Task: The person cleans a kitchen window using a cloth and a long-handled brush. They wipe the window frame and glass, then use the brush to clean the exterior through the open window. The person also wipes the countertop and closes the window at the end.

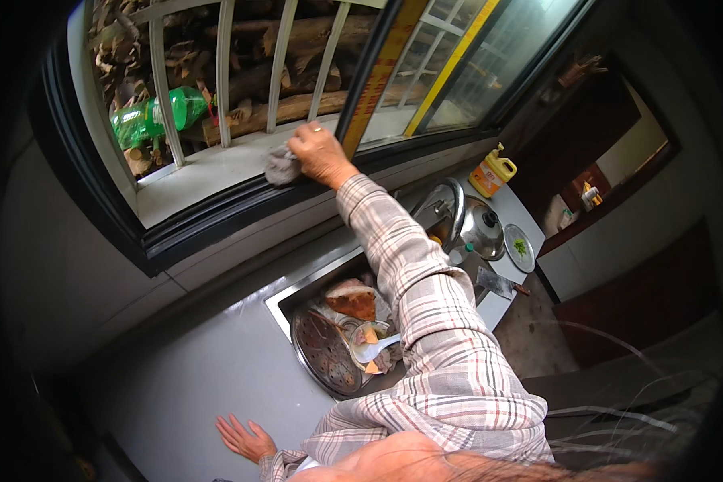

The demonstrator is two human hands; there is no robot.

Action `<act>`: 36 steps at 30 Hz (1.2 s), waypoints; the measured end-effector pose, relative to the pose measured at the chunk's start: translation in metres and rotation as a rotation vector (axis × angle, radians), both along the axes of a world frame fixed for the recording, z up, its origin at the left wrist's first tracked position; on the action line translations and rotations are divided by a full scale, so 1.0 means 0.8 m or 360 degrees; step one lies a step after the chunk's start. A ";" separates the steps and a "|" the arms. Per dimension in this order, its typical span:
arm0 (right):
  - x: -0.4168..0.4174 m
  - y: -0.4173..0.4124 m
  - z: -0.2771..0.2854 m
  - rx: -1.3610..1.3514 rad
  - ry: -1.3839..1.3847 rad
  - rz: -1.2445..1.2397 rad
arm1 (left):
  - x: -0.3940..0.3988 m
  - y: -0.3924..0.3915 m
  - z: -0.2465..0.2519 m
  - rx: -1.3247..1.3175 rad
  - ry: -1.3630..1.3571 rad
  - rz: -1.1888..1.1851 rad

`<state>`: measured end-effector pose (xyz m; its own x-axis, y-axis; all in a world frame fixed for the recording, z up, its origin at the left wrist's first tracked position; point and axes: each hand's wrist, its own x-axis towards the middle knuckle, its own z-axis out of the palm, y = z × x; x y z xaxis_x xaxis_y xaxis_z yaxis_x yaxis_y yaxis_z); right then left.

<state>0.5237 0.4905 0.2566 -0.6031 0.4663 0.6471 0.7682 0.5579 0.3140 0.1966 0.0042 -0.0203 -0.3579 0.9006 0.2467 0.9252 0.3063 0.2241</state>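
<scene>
My right hand [322, 155] reaches across the sink to the window and grips a crumpled grey cloth [282, 166]. The cloth touches the inner edge of the sill, by the dark window track [241, 202]. A ring shows on one finger. My left hand [246, 438] rests on the grey countertop [205, 361] with its fingers spread and nothing in it. Below my right sleeve, the steel sink [280, 304] holds a perforated steamer plate [327, 355], a bowl with food scraps and a white spoon [373, 349], and a brown-and-white chunk [350, 300] that I cannot identify.
White bars [223, 72] cross the window opening. Outside lie stacked logs [313, 42] and a green plastic bottle [156, 114]. Right of the sink are a curved faucet [458, 208], a pot lid [482, 228], a cleaver [495, 282], a plate of chopped greens [520, 256] and a yellow jug [491, 173].
</scene>
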 end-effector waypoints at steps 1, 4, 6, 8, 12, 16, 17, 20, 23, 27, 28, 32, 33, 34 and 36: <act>0.005 0.002 0.000 -0.0005 0.0000 -0.0003 | -0.001 -0.007 -0.001 -0.0035 -0.0017 0.0015; 0.005 0.010 -0.003 0.0020 -0.0035 -0.0030 | -0.004 -0.005 0.007 -0.0046 -0.0026 0.0016; 0.009 0.011 -0.007 0.0025 -0.0102 -0.0050 | -0.002 -0.005 0.011 -0.0045 -0.0051 0.0020; 0.022 0.012 -0.012 -0.0006 -0.0126 0.0026 | -0.001 -0.003 0.009 -0.0048 -0.0067 0.0041; 0.024 0.006 -0.012 -0.0041 -0.0103 -0.0100 | 0.006 0.000 0.004 -0.0007 -0.0114 -0.0022; -0.005 0.018 -0.021 -0.0177 0.0378 -0.0111 | -0.045 0.055 0.003 0.1102 0.1035 -0.0346; -0.019 0.010 -0.023 -0.0252 0.0468 -0.0124 | -0.045 0.060 0.015 0.1144 0.1050 -0.0338; -0.082 -0.006 -0.047 -0.0581 0.0625 0.0203 | 0.020 0.023 0.060 0.0314 0.0000 -0.0044; -0.151 -0.040 -0.053 -0.0564 0.0592 0.0741 | 0.011 0.016 0.050 0.0398 0.0106 -0.0069; -0.132 -0.042 -0.064 -0.0610 0.0510 0.0794 | 0.002 0.006 0.020 0.0393 0.0165 -0.0089; -0.113 -0.035 -0.068 -0.0605 0.0468 0.0607 | 0.002 0.004 0.014 0.0324 0.0164 -0.0063; -0.024 -0.022 -0.059 -0.0514 0.0300 0.0017 | 0.013 0.005 0.024 0.0362 0.0131 -0.0096; -0.012 -0.019 -0.054 -0.0462 0.0280 -0.0113 | 0.013 0.007 0.026 0.0339 0.0153 -0.0095; -0.010 -0.016 -0.052 -0.0510 0.0290 -0.0249 | 0.013 0.009 0.027 0.0316 0.0174 -0.0091; -0.040 -0.021 -0.053 -0.0480 0.0321 -0.0387 | 0.012 0.010 0.017 0.0330 0.0192 -0.0097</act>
<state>0.4921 0.4737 0.2138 -0.3278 0.7654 0.5537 0.9179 0.3967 -0.0050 0.2060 0.0120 -0.0064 -0.2611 0.8454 0.4661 0.9644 0.2078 0.1633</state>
